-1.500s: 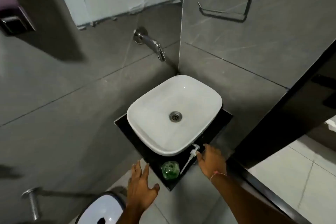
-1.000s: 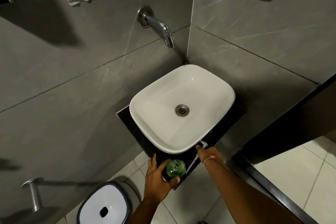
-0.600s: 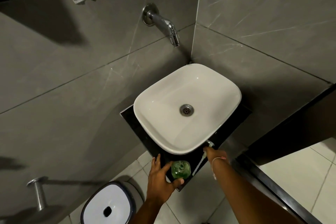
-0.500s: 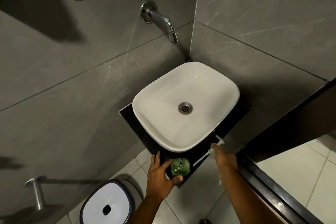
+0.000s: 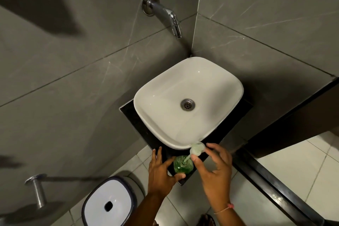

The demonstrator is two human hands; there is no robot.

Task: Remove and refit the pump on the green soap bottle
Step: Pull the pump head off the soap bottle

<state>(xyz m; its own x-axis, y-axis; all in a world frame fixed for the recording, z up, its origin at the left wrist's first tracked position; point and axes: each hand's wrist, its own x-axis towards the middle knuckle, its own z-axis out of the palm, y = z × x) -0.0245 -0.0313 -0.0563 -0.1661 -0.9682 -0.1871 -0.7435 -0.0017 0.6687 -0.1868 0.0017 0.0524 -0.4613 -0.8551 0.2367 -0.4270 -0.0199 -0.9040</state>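
The green soap bottle (image 5: 183, 164) stands on the near corner of the black counter (image 5: 132, 115), in front of the white basin. My left hand (image 5: 160, 169) wraps around the bottle's left side, thumb under its near side. My right hand (image 5: 214, 167) pinches the white pump (image 5: 197, 148) by its head, just above and to the right of the bottle. The pump's tube slants down into the bottle's open neck. The pump is blurred by motion.
The white basin (image 5: 189, 102) fills most of the counter, with a chrome tap (image 5: 165, 14) on the grey tiled wall above it. A white-lidded bin (image 5: 110, 205) stands on the floor at lower left. A dark door frame (image 5: 284, 189) runs along the right.
My left hand closed around the bottle. My right hand lifted the pump off the counter beside the basin and brought it over the bottle, with the tube now in the neck.
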